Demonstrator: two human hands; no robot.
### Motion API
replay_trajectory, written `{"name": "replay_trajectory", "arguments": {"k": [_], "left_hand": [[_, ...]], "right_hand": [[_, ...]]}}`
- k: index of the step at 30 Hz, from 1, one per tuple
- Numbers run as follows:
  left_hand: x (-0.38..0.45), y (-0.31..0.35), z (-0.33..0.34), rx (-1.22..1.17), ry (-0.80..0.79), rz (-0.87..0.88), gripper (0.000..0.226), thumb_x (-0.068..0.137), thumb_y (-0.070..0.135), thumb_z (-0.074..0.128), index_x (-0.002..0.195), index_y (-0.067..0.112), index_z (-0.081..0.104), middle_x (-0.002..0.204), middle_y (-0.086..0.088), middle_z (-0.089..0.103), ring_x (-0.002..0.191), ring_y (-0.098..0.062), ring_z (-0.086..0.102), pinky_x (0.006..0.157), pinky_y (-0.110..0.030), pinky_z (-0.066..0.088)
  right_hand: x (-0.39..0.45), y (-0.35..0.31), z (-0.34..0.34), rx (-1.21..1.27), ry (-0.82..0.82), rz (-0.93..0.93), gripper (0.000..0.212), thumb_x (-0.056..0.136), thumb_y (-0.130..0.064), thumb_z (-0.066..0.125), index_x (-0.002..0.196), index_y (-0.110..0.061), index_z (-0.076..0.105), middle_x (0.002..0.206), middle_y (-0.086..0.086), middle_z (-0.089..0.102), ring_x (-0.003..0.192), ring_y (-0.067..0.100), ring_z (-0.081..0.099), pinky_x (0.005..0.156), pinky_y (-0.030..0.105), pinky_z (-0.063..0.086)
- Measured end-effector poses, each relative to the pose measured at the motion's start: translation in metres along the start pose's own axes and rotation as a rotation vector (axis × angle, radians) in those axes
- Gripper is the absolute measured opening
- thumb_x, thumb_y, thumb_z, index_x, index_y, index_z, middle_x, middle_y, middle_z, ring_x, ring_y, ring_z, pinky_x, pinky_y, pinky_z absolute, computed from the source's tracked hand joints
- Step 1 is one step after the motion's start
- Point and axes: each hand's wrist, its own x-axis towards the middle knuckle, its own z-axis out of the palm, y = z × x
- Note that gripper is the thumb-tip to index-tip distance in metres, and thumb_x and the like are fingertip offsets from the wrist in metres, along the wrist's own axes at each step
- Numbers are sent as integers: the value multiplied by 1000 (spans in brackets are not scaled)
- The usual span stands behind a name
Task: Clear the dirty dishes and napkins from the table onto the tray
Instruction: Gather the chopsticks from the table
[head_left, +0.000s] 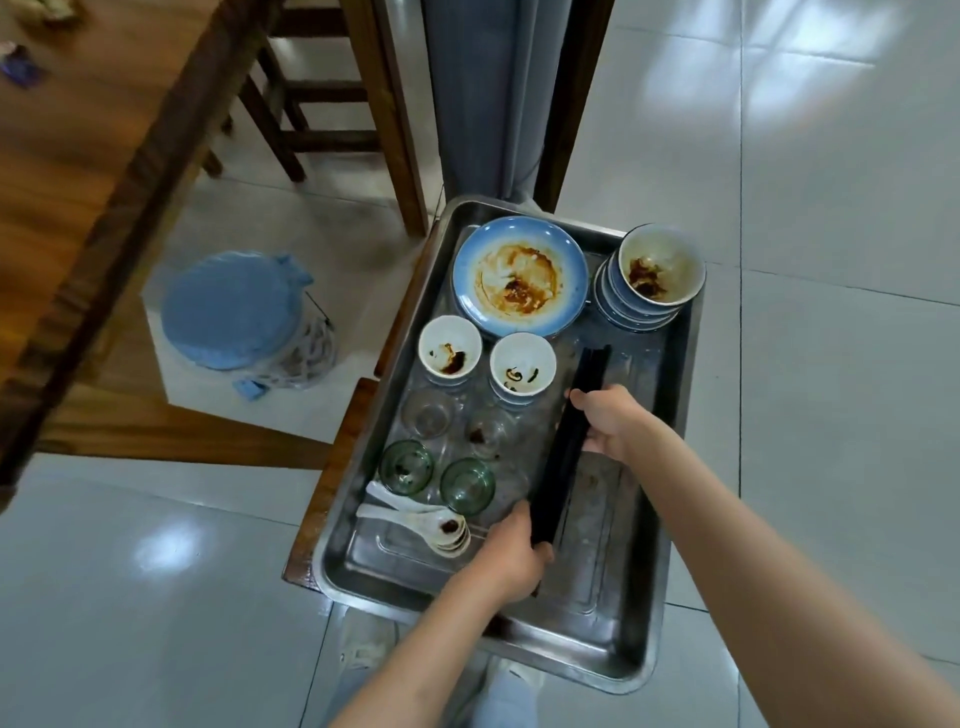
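A bundle of long black chopsticks (566, 441) is held over the rectangular stainless-steel tray (597, 613): its near end is gripped by the curled fingers of the left hand (511, 558), its middle pinched by the right hand (613, 428). A sauce-smeared blue round plate (519, 275), stacked blue-and-white bowls (652, 280), clear glasses (431, 415) and white ceramic spoons (415, 517) are set in the tray.

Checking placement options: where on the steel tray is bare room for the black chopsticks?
Bare floor of the steel tray lies along its right side, between the bundle of black chopsticks and the right rim, and across the near end. The left half is crowded: glass cups, white spoons, small bowls.
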Motion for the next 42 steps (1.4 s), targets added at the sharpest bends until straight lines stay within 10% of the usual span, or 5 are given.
{"name": "replay_trajectory", "arguments": {"k": [19,29,42], "left_hand": [[-8,-3,4,225,305,68,46,88,15,64,127,12,39,124,-10,54,112,-27,55,88,-34,47],[-12,-1,3,279,350,35,41,89,16,62,126,13,43,124,-10,53,111,-26,56,86,-32,47],[-18,2,1,320,359,44,45,87,3,59,128,14,44,122,-8,55,110,-24,57,86,-29,46]], "right_hand": [[8,19,12,-124,217,-42,24,86,-16,66,100,-8,47,107,15,59,92,30,61,74,39,57],[-2,14,12,-116,316,-35,26,77,-9,75,75,-10,49,97,15,60,84,27,62,56,31,53],[-7,13,6,-287,288,-2,15,86,1,59,98,-1,50,96,20,63,78,29,68,68,39,58]]}}
